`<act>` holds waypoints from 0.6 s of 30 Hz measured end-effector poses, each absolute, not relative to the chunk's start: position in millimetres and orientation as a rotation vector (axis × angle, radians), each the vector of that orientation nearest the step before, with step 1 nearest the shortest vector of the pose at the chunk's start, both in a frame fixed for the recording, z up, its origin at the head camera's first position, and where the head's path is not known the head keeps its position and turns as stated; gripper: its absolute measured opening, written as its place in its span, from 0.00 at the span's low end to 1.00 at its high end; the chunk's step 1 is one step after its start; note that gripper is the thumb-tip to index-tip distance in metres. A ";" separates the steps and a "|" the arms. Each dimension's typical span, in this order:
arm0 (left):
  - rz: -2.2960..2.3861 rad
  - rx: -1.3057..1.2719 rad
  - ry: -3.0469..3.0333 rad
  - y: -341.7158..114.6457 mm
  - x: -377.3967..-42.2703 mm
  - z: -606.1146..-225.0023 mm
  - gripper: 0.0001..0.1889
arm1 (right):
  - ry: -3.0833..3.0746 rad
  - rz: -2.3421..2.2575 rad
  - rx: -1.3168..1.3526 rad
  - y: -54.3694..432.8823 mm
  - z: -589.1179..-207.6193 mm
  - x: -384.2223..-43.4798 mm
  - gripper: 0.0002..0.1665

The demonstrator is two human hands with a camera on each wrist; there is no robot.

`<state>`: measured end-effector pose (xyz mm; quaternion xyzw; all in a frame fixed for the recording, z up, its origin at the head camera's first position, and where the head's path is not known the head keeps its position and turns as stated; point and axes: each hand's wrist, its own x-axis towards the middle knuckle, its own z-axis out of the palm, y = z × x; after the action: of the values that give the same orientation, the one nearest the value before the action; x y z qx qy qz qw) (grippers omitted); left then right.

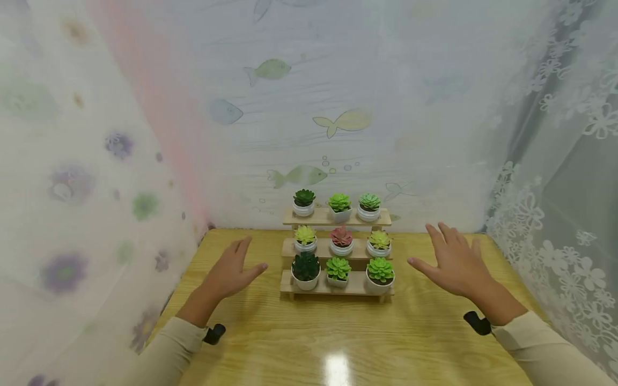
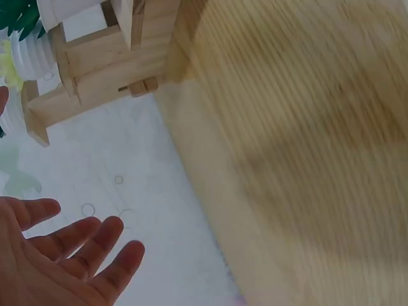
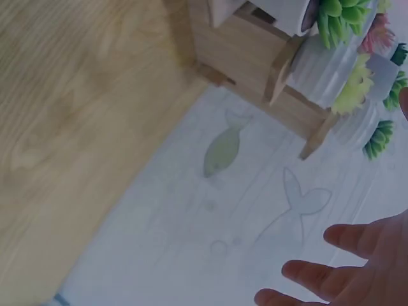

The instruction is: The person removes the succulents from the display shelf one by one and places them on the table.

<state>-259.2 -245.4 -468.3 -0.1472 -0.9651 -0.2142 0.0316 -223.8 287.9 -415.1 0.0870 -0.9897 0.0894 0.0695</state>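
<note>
A three-tier wooden stand (image 1: 318,292) carries several small potted succulents in rows. At its front left sits a dark green succulent (image 1: 306,268), at its front right a bright green succulent (image 1: 380,271). A reddish succulent (image 1: 341,238) is in the middle row. My left hand (image 1: 230,273) is left of the stand, apart from it, fingers extended and holding nothing. To the right of the stand, my right hand (image 1: 456,265) is spread and bare as well. Both wrist views show the stand's sides, with the left fingers (image 2: 105,248) and right fingers (image 3: 319,271) touching nothing.
The stand is on a wood-grain table (image 1: 299,332) with a bright light reflection near its front. Behind the table hangs a pale curtain (image 1: 309,134) printed with fish. Flowered fabric (image 1: 87,225) lines the left side, and white lace (image 1: 555,241) hangs along the right.
</note>
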 end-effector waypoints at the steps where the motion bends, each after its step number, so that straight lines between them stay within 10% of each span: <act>1: -0.708 -0.440 -2.973 -244.1 -258.9 -470.6 0.53 | -2.975 0.271 0.267 286.8 -414.9 -225.0 0.65; 18: -1.162 -0.303 -2.867 -224.3 -255.6 -502.2 0.47 | -2.903 0.360 0.373 262.3 -410.0 -244.3 0.60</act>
<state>-255.6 -224.3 -502.2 -0.0974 -0.9223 -0.3737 0.0165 -244.3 262.3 -410.0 0.1260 -0.9799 0.1216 0.0959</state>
